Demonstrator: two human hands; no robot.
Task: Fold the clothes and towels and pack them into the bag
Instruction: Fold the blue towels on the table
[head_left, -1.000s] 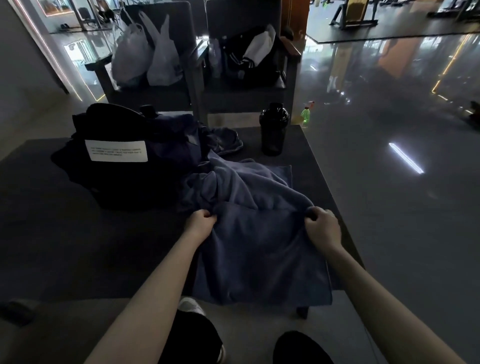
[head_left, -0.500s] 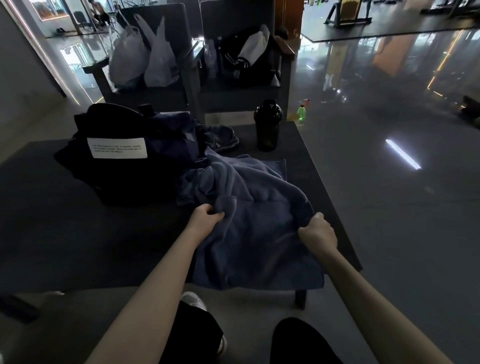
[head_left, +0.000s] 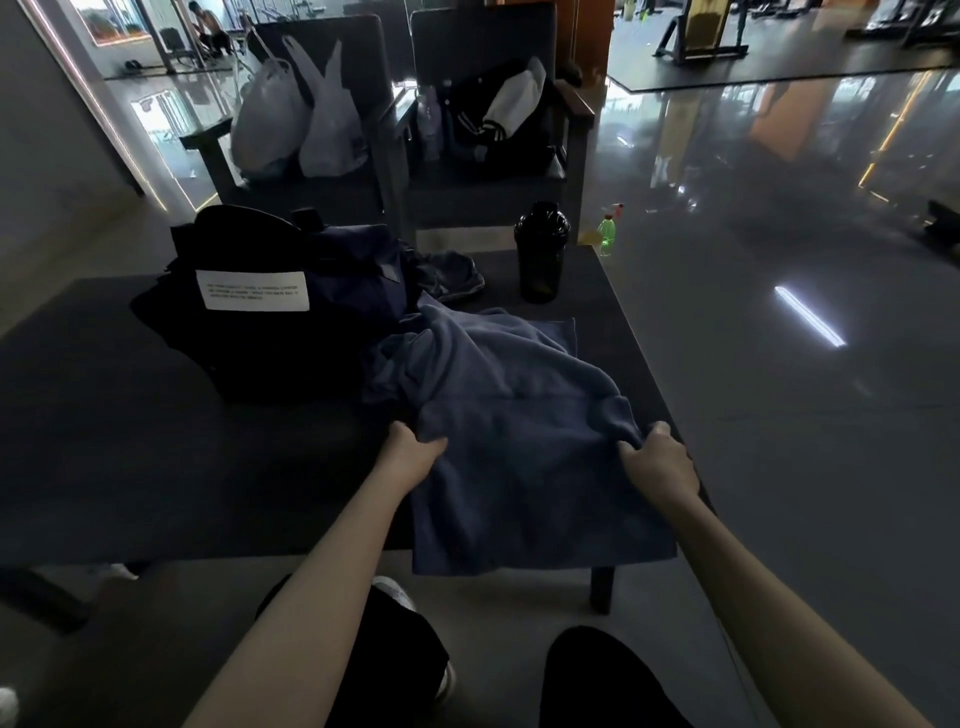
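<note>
A blue-grey towel (head_left: 524, 436) lies rumpled on the right part of the dark table (head_left: 156, 467), its near edge hanging over the table's front. My left hand (head_left: 410, 454) pinches the towel's left side. My right hand (head_left: 657, 462) grips a bunched fold on its right side near the table's corner. A black bag (head_left: 249, 343) with a white label stands at the back left of the table. Dark navy clothes (head_left: 363, 280) are heaped against the bag, and a smaller crumpled garment (head_left: 452, 278) lies behind the towel.
A black shaker bottle (head_left: 541, 252) stands at the table's far right. Behind the table are two dark chairs, one with white plastic bags (head_left: 298, 119), one with a black sports bag (head_left: 498, 124). A green spray bottle (head_left: 608, 228) sits on the glossy floor.
Both hands have drawn back toward me and spread a little apart, pulling the towel's top layer nearer the front edge and stretching it flatter.
</note>
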